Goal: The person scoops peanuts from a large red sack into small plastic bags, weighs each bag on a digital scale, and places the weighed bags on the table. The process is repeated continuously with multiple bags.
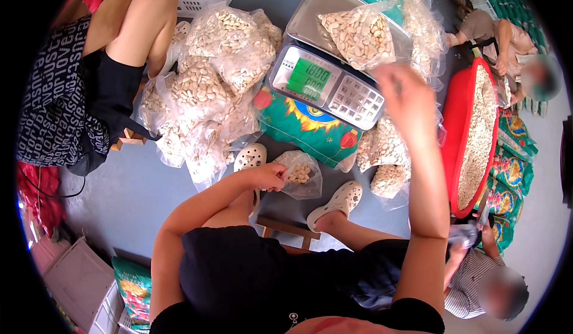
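The clear bag of pale seeds [358, 36] lies on the far side, on the metal pan of the scale [307, 13], and the right hand [399, 84] is just on its near right; that hand is blurred, so whether its fingers pinch anything cannot be told. The left hand [272, 177] is beside a small bag with few seeds [300, 173] on the floor, its fingers curled together; whether they pinch the plastic is unclear. For good weighing, the fingers should probably stay off the pan while the reading settles, and the loose plastic should rest within the pan's rim. The scale sits over a green sack [289, 125]. Heaped filled bags [209, 86] crowd its left, more filled bags [382, 146] its right, leaving little room sideways. Pale clogs [341, 206] flank the small bag, and a red tub of seeds [453, 143] stands farther right.
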The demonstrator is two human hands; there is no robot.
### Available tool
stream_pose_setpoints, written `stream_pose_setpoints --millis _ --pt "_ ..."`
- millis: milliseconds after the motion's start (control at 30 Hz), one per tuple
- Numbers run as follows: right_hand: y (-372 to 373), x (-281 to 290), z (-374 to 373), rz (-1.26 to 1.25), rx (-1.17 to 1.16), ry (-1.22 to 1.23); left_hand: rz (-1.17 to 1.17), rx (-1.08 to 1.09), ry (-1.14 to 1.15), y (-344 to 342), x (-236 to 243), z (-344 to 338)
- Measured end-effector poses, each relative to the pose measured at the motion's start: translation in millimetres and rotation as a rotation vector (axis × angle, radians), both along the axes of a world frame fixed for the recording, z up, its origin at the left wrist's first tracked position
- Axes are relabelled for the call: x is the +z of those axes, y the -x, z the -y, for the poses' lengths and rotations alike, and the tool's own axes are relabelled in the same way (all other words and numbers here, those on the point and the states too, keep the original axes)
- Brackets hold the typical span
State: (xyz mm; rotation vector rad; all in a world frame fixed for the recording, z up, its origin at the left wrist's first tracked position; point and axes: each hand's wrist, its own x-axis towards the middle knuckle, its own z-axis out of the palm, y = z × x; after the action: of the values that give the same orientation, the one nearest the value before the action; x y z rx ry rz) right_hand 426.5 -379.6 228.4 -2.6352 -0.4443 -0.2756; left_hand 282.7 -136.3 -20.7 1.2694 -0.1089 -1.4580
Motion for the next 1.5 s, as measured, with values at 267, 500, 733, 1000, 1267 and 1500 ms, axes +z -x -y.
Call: stream_pose_setpoints --millis 267,500,733,1000,1267,1500 --pt "-45 33 19 0.364 -0.157 0.234 -0.004 0.038 -0.016 0 -6 -3" --pt "-49 14 78 0.317 -0.371 0.302 0.017 0.053 0.007 0 -1 -8" --pt "-81 -8 79 -0.265 -0.359 -0.106 0.017 0.025 -0.011 0 -3 -2" --pt "-115 -3 34 -0.468 -0.483 0.54 0.03 0.031 0.006 1 -10 -7" --pt "-152 -18 -6 -0.251 -0.308 0.513 0.015 0.02 0.023 -4 2 -5" --pt "-120 22 -47 0.015 -0.083 0.098 0.062 -0.025 -0.044 -2 7 -10"
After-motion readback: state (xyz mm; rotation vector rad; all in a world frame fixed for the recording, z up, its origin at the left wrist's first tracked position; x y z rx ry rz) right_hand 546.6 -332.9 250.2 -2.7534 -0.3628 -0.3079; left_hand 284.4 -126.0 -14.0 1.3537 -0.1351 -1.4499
